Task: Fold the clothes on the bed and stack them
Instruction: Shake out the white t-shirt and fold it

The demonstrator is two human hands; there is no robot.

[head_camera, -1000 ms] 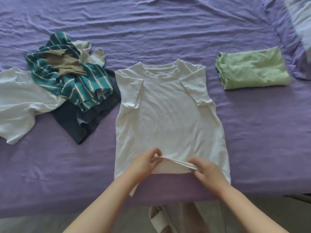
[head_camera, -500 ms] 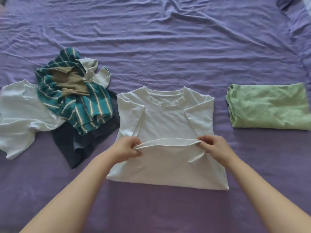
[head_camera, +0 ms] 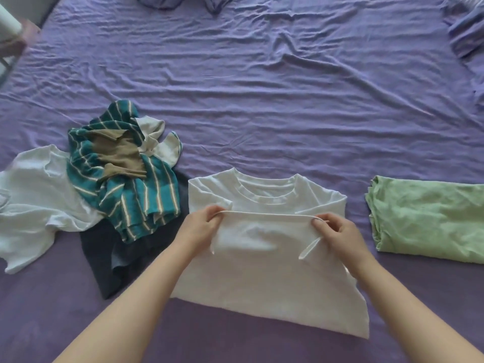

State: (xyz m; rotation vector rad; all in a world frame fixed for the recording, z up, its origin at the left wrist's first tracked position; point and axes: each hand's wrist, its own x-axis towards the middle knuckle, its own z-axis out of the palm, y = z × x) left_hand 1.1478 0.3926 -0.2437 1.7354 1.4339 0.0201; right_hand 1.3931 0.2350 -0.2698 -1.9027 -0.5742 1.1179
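Near the bed's front edge, the left hand and right hand each pinch a hem corner of the white T-shirt, apparently to fold it evenly toward the collar, between the unfolded pile left and the folded green garment right.

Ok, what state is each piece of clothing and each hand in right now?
white T-shirt: sleeves folded in, bottom hem lifted up toward the collar, fold unfinished
left hand: pinching the hem
right hand: pinching the hem
green garment: folded, lying flat
striped teal garment: crumpled on the pile
dark garment: unfolded, under the pile
second white shirt: unfolded, rumpled
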